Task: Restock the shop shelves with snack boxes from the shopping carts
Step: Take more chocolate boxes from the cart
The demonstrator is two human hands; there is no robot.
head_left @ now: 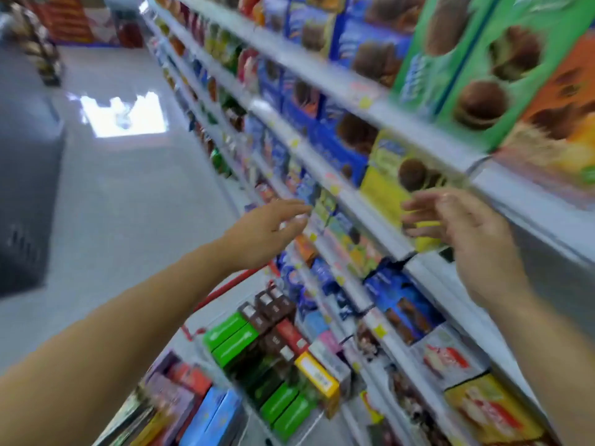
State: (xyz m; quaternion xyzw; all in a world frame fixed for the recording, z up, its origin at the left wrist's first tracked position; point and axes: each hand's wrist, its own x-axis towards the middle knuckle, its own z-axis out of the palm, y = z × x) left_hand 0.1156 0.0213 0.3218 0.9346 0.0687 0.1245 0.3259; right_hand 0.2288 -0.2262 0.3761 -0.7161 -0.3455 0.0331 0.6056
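Observation:
The frame is motion-blurred. My left hand (267, 231) reaches toward the shelves with loose, straight fingers and holds nothing. My right hand (463, 233) hovers with spread, relaxed fingers just in front of a yellow snack box (389, 175) that stands on a white shelf (370, 217). I cannot tell whether the fingertips touch the box. Below my arms, a shopping cart (193, 333) with a red rim holds several green, brown, red and yellow snack boxes (273, 358). A second load of boxes (193, 407) in blue, purple and red lies at the bottom left.
Shelves packed with blue, green and orange biscuit boxes (476, 72) run along the right, from near me to the far end. The pale aisle floor (128, 194) stretches left. A dark bin-like object (25, 201) stands at the left edge; displays (45, 49) stand far back.

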